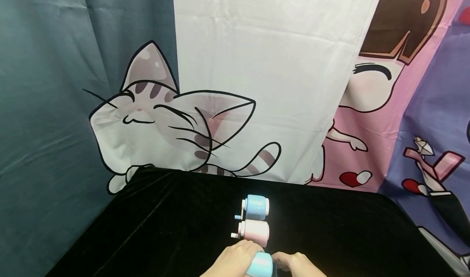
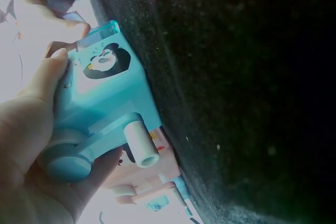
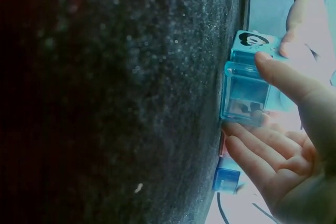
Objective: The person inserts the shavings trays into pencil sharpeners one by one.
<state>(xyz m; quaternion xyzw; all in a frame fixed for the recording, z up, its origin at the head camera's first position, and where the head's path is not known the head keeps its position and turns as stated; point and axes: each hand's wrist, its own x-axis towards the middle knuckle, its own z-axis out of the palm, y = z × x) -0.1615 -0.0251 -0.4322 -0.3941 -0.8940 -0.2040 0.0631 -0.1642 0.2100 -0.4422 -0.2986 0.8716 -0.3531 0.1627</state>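
A light blue crank pencil sharpener (image 1: 261, 264) with a panda picture is near the bottom of the head view. My left hand (image 1: 235, 260) grips its body, thumb on one side, near the crank (image 2: 137, 142) in the left wrist view. At the opposite end, my right hand (image 1: 298, 264) pinches the see-through blue drawer (image 3: 244, 95). In the right wrist view its thumb lies along one side of the drawer and its fingers along the other. Whether the drawer is pulled out a little, I cannot tell.
Beyond the hands, a pink crank sharpener (image 1: 256, 232) stands on the black cloth (image 1: 165, 232), with another blue sharpener (image 1: 256, 207) just behind it. Both cranks point left. A curtain with cartoon prints (image 1: 286, 65) hangs behind the table.
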